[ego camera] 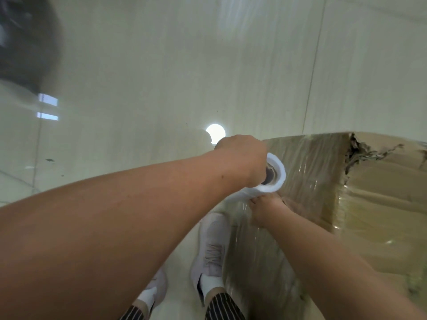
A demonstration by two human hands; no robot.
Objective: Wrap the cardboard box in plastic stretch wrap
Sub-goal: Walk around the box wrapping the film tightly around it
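Observation:
A large cardboard box fills the right side, its top edge torn near the corner, with clear stretch film lying over its near faces. A white roll of stretch wrap hangs upright against the box's left face. My left hand grips the roll's top end, fingers reaching into the dark core. My right hand holds the roll from below, fingers curled round its lower part, close to the box's side. Film runs from the roll onto the cardboard.
A glossy pale tiled floor spreads to the left and beyond the box, reflecting a round ceiling lamp. My two feet in white shoes stand right beside the box's left face. A dark blurred shape sits at the top left.

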